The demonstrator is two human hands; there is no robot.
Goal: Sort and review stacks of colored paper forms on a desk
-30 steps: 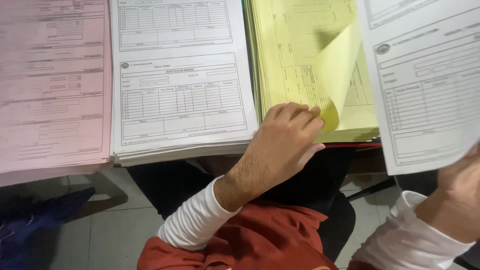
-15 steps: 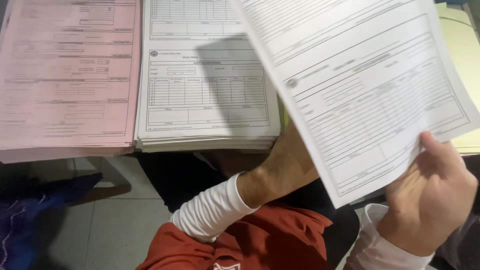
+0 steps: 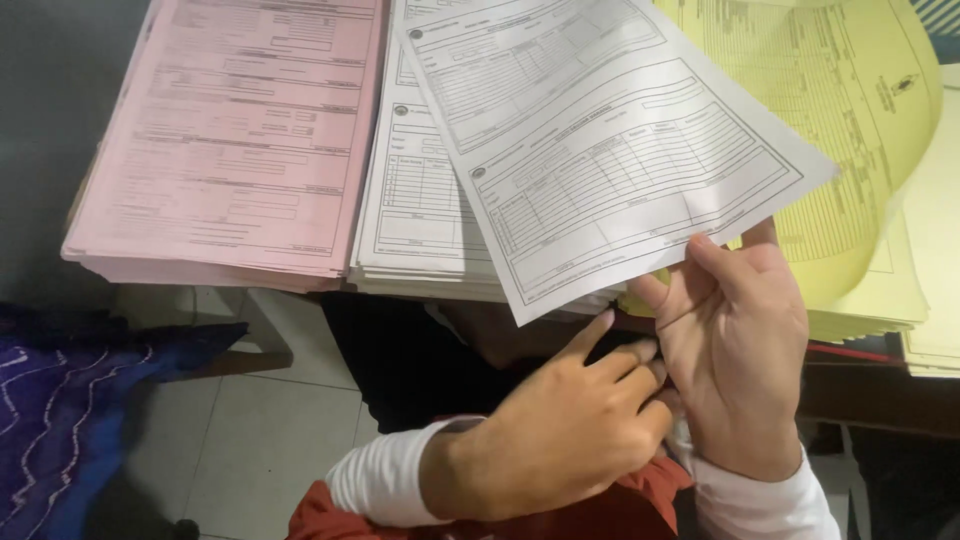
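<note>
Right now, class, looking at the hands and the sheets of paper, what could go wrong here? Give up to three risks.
1. The right hand pinches the white sheet and a yellow sheet only at their lower edges, so either could slip or crease.
2. The white sheet hangs over the white stack, hiding part of it; sheets might get mixed.
3. The left hand crowds against the right hand's fingers and could knock the grip loose.
</note>
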